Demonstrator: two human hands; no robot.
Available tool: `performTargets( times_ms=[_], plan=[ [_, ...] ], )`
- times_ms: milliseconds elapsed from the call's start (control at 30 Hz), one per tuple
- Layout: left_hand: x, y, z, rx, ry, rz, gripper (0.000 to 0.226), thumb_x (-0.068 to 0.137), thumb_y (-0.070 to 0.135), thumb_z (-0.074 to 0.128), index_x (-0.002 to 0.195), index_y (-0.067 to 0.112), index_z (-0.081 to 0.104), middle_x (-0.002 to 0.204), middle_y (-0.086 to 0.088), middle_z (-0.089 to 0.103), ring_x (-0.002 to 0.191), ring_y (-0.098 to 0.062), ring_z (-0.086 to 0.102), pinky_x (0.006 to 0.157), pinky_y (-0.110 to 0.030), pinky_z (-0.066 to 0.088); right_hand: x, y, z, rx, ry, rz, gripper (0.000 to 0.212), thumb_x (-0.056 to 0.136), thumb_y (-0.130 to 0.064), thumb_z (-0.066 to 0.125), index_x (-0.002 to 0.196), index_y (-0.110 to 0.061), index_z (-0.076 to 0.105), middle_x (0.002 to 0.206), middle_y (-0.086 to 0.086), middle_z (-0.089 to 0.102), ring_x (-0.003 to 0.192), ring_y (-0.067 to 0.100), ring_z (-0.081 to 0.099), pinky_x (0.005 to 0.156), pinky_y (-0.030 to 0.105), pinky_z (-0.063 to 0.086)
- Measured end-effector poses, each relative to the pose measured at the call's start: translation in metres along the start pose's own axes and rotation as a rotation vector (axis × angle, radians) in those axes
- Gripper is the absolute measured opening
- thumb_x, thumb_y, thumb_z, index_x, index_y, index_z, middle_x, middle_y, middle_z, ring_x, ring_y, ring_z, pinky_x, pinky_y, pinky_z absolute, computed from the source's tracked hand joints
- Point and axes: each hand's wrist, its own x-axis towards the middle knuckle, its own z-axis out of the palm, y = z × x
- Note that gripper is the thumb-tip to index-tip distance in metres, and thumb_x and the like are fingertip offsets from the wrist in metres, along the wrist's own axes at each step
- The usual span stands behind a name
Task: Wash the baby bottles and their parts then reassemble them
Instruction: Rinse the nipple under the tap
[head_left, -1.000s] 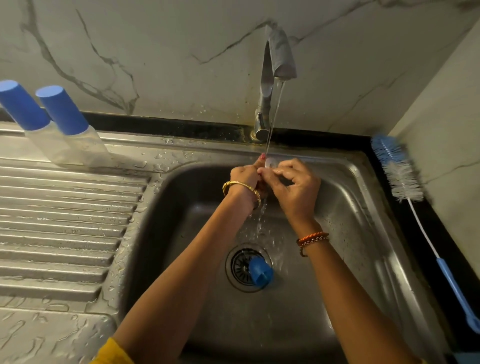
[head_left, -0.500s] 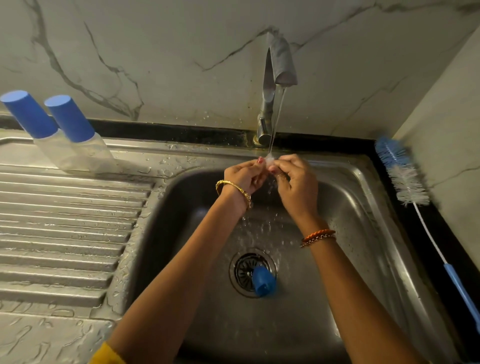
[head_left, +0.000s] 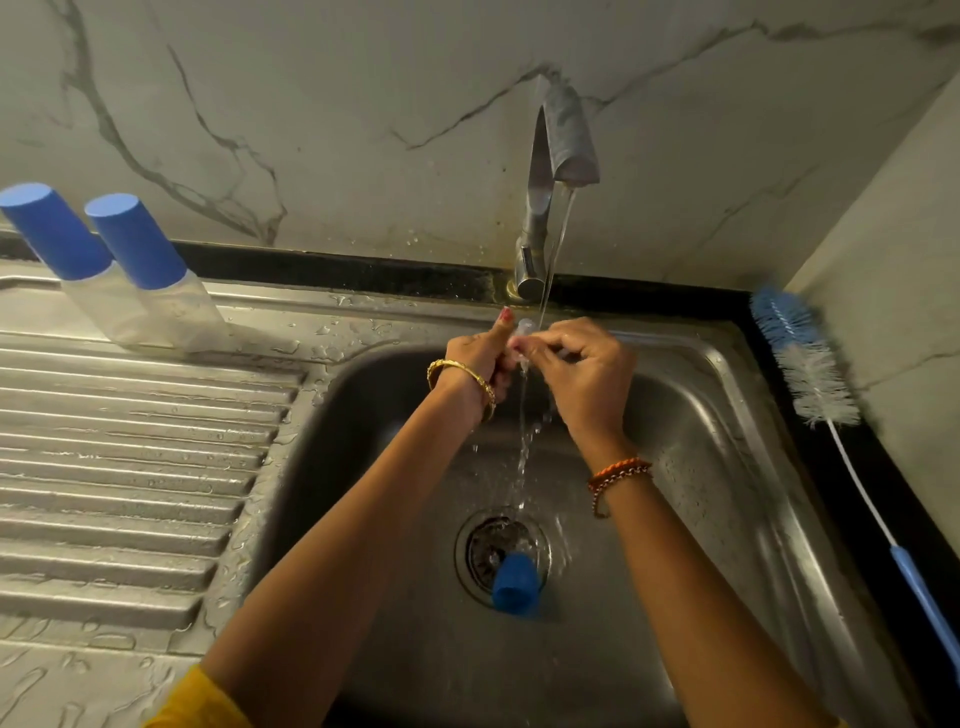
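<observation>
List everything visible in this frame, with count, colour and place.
bottles: 2, clear with blue caps, back of drainboard
teat: 1, clear, pinched by both hands under the stream
cap: 1, blue, on the drain
brush: 1, blue and white, counter right of sink
tap: 1, steel, running
sink: 1, steel
drainboard: 1, steel, wet, left
left hand: gold bangle
right hand: orange bracelet
</observation>
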Motion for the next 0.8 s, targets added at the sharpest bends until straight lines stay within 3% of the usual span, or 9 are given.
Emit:
performTargets(
  times_ms=[100, 167, 233, 333, 433, 533, 667, 733, 800],
  plan=[
    [0.001, -0.008, 0.002, -0.027, 0.004, -0.053, 0.039, 0.084, 0.046, 0.059, 0.064, 0.013, 0.055, 0.047, 0.001, 0.051, 0.043, -0.006, 0.045, 0.038, -0.014, 0.035, 0.006, -0.006, 0.001, 0.096, 0.006, 0.223, 0.018, 0.069, -0.02, 0.078, 0.074, -0.004, 0.069, 0.075, 0.002, 0.064, 0.066, -0.002, 0.056, 0.062, 0.006, 0.045],
    [0.005, -0.013, 0.004, -0.123, -0.002, -0.078, 0.036, 0.082, 0.044, 0.062, 0.077, 0.008, 0.061, 0.065, -0.005, 0.063, 0.058, -0.007, 0.058, 0.052, -0.018, 0.045, 0.007, -0.011, 0.0, 0.182, -0.055, 0.45, 0.015, 0.07, -0.021, 0.078, 0.075, -0.013, 0.065, 0.08, -0.001, 0.065, 0.075, 0.006, 0.06, 0.067, 0.013, 0.05],
    [0.005, -0.013, 0.003, -0.257, -0.022, -0.076, 0.026, 0.083, 0.032, 0.064, 0.08, 0.007, 0.059, 0.074, -0.006, 0.061, 0.063, -0.01, 0.057, 0.054, -0.017, 0.049, 0.006, -0.013, -0.005, 0.268, -0.089, 0.607, 0.013, 0.074, -0.019, 0.076, 0.08, -0.017, 0.064, 0.081, -0.005, 0.065, 0.079, 0.008, 0.062, 0.064, 0.017, 0.052],
    [0.005, -0.011, 0.001, -0.3, -0.058, 0.006, 0.011, 0.083, 0.015, 0.065, 0.078, 0.007, 0.059, 0.078, -0.007, 0.061, 0.069, -0.011, 0.06, 0.057, -0.018, 0.054, 0.002, -0.014, -0.01, 0.38, -0.09, 0.757, 0.018, 0.084, -0.01, 0.064, 0.102, -0.009, 0.066, 0.086, -0.007, 0.065, 0.08, 0.0, 0.061, 0.068, 0.011, 0.051],
    [-0.001, -0.012, 0.003, -0.103, -0.039, 0.128, 0.017, 0.079, 0.008, 0.069, 0.068, 0.011, 0.056, 0.073, -0.003, 0.062, 0.069, -0.01, 0.06, 0.063, -0.019, 0.054, -0.003, -0.013, -0.008, 0.593, -0.015, 1.025, 0.022, 0.091, -0.01, 0.054, 0.11, -0.007, 0.065, 0.098, 0.002, 0.066, 0.096, 0.014, 0.061, 0.086, 0.026, 0.051],
    [-0.004, -0.016, 0.004, 0.3, 0.042, 0.349, 0.015, 0.073, 0.016, 0.076, 0.068, 0.019, 0.062, 0.073, 0.003, 0.065, 0.069, -0.005, 0.061, 0.068, -0.017, 0.053, -0.011, -0.015, -0.005, 0.99, 0.095, 1.338, 0.015, 0.092, -0.013, 0.052, 0.095, -0.006, 0.065, 0.09, 0.008, 0.066, 0.089, 0.017, 0.062, 0.082, 0.026, 0.051],
    [-0.005, -0.016, 0.001, 0.52, 0.042, 0.52, 0.021, 0.073, 0.015, 0.076, 0.093, 0.011, 0.072, 0.083, 0.009, 0.064, 0.071, 0.005, 0.056, 0.061, 0.0, 0.044, -0.018, -0.014, -0.002, 1.197, 0.13, 1.375, 0.02, 0.094, -0.016, 0.048, 0.086, -0.006, 0.064, 0.076, 0.007, 0.068, 0.074, 0.015, 0.065, 0.077, 0.023, 0.053],
    [-0.007, -0.014, -0.002, 0.571, 0.056, 0.552, 0.024, 0.077, 0.009, 0.072, 0.101, 0.009, 0.071, 0.096, 0.003, 0.069, 0.084, -0.001, 0.06, 0.073, -0.004, 0.045, -0.016, -0.013, -0.002, 1.175, 0.12, 1.37, 0.026, 0.095, -0.026, 0.048, 0.086, -0.008, 0.064, 0.071, 0.006, 0.069, 0.066, 0.013, 0.066, 0.073, 0.023, 0.054],
    [-0.006, -0.016, -0.007, 0.512, 0.073, 0.538, 0.023, 0.078, 0.004, 0.07, 0.101, 0.009, 0.071, 0.101, -0.003, 0.07, 0.092, -0.008, 0.062, 0.084, -0.016, 0.048, -0.013, -0.014, -0.002, 1.067, 0.035, 1.322, 0.023, 0.092, -0.03, 0.053, 0.09, -0.011, 0.065, 0.078, 0.004, 0.069, 0.072, 0.012, 0.065, 0.078, 0.024, 0.052]
  ],
)
